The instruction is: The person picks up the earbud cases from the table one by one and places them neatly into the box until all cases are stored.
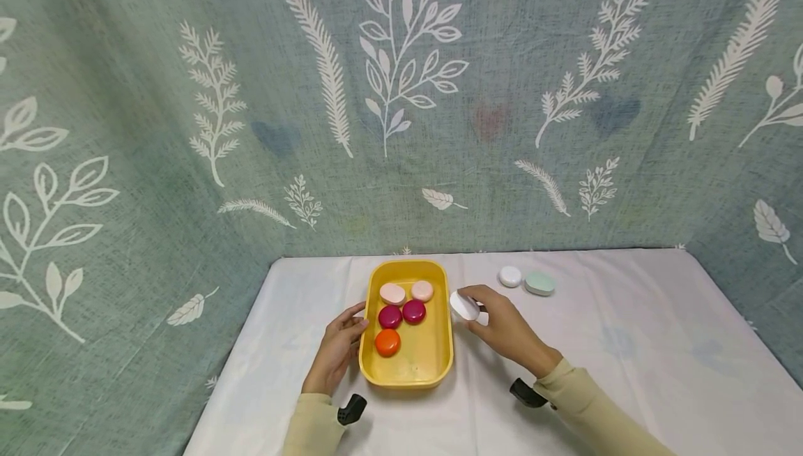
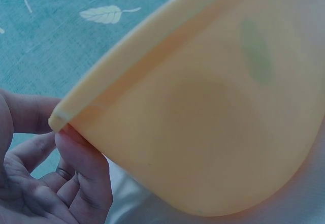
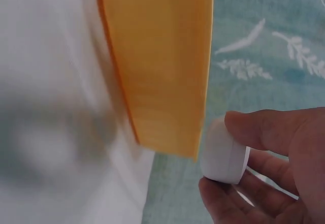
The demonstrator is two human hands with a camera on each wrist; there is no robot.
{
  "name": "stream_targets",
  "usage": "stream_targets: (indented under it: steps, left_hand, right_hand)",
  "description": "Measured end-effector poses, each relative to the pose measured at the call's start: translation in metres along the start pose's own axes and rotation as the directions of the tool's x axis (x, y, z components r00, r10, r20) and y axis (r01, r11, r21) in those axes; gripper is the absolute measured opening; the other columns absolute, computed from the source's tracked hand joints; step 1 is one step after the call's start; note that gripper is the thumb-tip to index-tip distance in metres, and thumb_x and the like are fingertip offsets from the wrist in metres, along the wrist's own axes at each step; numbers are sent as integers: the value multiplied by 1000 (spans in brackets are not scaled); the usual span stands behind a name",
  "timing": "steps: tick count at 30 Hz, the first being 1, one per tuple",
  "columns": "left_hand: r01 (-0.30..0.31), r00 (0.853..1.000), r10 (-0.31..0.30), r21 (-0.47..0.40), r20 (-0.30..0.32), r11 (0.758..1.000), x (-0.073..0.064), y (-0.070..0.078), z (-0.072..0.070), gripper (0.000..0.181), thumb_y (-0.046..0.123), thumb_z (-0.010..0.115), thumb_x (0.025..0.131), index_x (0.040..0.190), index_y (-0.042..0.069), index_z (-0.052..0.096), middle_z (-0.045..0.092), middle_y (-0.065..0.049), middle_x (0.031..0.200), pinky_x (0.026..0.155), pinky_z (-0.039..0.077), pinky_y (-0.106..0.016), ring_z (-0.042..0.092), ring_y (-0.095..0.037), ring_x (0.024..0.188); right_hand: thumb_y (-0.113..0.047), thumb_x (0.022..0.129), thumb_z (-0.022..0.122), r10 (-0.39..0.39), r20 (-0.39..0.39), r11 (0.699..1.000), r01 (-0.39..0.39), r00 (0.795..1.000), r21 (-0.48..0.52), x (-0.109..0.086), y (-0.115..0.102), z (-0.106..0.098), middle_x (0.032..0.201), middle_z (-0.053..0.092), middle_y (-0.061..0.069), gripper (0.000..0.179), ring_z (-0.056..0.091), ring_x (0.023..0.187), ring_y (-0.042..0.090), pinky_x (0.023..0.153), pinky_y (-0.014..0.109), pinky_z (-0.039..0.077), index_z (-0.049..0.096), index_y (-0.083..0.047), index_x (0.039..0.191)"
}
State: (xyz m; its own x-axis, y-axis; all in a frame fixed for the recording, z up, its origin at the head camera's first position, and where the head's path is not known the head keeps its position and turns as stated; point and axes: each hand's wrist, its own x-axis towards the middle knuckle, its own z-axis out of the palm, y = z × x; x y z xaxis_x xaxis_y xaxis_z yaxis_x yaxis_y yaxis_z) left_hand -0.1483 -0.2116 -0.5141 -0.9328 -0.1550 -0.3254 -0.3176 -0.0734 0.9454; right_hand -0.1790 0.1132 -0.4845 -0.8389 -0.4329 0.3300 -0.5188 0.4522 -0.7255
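Observation:
My left hand (image 1: 339, 348) is at the left side of a yellow plastic tray (image 1: 408, 375), pinching its rim between thumb and finger, as the left wrist view shows. Beyond the tray's right wall, my right hand (image 1: 507, 327) holds a white soap bar (image 3: 221, 153) between thumb and fingers, close beside the rim. Inside the tray lie two pale pink soap bars (image 1: 392, 294), two magenta soap bars (image 1: 414, 312) and one orange soap bar (image 1: 387, 342). The orange one is nearest the front, the pink ones farthest back.
Behind the right hand, a small round white soap bar (image 1: 510, 276) and a pale green oval one (image 1: 539, 284) lie side by side on the white tablecloth (image 1: 627, 365). A green leaf-patterned curtain (image 1: 401, 184) stands at the table's back and sides.

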Motion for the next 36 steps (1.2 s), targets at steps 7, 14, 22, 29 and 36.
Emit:
stream_targets:
  steps: [7,14,22,29,36]
  left_hand:
    - [-3,1000,3,-4,3,1000,-1,-1,-1,48,9,60,106,153,4,53,57,-9,110,68,52,-26,59,-18,88]
    - [-9,1000,9,-6,14,1000,-1,1,0,48,10,60,106,153,4,52,57,-7,109,66,52,-26,59,-18,85]
    - [-11,1000,12,-9,15,1000,0,0,0,48,9,60,106,153,4,53,57,-7,108,67,53,-25,59,-18,86]
    - [-7,1000,7,-10,14,1000,0,0,0,48,8,60,105,153,4,53,57,-7,107,68,54,-25,59,-17,85]
    - [-9,1000,9,-4,9,1000,-1,0,0,48,8,61,105,152,4,53,57,-7,107,66,54,-24,60,-16,83]
  right_hand:
    - [9,87,80,-17,84,1000,17,996,9,9,-12,12,131,68,15,50,68,115,30,95,42,59,65,3,134]
    - [7,87,80,-39,158,999,39,987,4,19,-22,20,129,69,12,49,67,110,26,95,42,59,66,0,134]
    - [7,87,80,-55,237,998,52,970,18,29,-29,30,124,70,8,46,64,110,25,98,45,55,70,-2,130]
    - [6,86,81,-84,320,995,97,944,-26,39,-35,36,124,71,7,44,65,114,25,105,45,53,70,-2,129]
    - [5,85,81,-91,401,989,131,911,-74,47,-42,43,125,71,11,42,65,117,27,106,42,53,70,2,125]
